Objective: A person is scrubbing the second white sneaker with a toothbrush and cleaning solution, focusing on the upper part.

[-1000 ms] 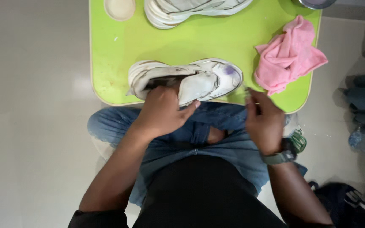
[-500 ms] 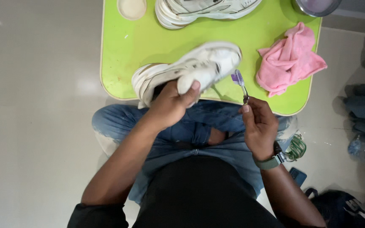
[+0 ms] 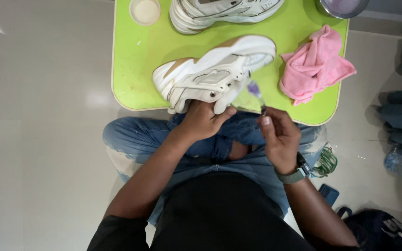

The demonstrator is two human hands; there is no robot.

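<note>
Left hand point(image 3: 204, 122) grips white shoe point(image 3: 215, 72) from below, fingers curled on sole, tilted over green table point(image 3: 131, 69) edge; right hand point(image 3: 279, 137) pinches small brush point(image 3: 256, 92) w/ thumb & fingertips; shoe prob light, stiff-soled, best held by sole

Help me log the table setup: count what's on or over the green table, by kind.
White shoes: 2, one held tilted by the left hand, shoe, the other at the far edge
Small brush: 1, in the right hand, brush
Pink cloth: 1
Bowls: 2
Total: 6
</note>
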